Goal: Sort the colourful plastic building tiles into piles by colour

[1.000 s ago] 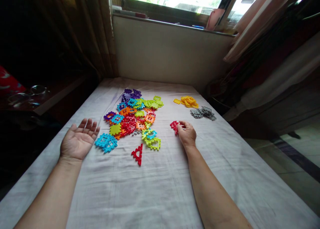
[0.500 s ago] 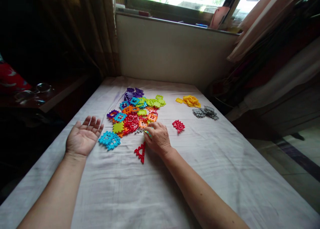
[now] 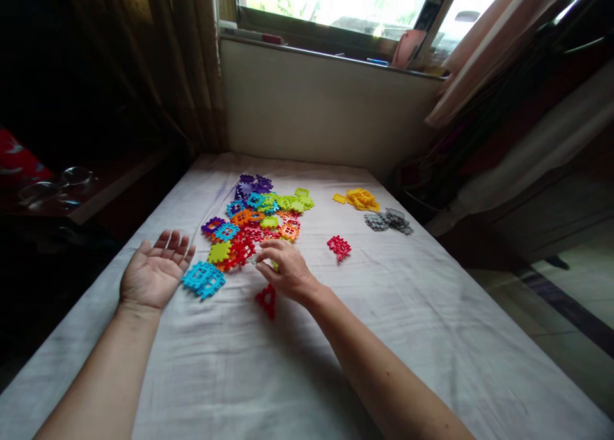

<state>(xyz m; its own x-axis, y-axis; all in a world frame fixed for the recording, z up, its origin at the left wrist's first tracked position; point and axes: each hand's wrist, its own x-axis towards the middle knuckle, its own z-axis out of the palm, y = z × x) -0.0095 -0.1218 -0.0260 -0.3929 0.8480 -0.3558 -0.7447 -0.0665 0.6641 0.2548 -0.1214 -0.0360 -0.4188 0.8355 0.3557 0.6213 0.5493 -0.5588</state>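
My left hand [image 3: 156, 272] lies palm up on the sheet at the left with its fingers spread and nothing in it. Close to its fingertips is a pair of blue interlocking plastic pieces [image 3: 204, 280]. At the near edge of the mixed pile, my right hand [image 3: 286, 270] is curled palm down. A bit of a lime green interlocking piece [image 3: 275, 265] shows between its thumb and fingers, mostly hidden. A grey piece [image 3: 254, 259] sits by the fingertips, beside red pieces [image 3: 242, 251]. Just below the hand is a red triangular piece [image 3: 267, 301].
Purple pieces [image 3: 252, 187] and lime pieces [image 3: 296, 203] lie at the back of the pile. Separate groups of yellow pieces [image 3: 363, 199], grey pieces [image 3: 397, 220] and red pieces [image 3: 339, 247] lie on the right. Eyeglasses [image 3: 43, 192] rest on a side surface at left.
My right hand has shifted a little left along the pile's near edge, the lime bit moving with it. My left hand keeps its pose. The whole view has shifted slightly.
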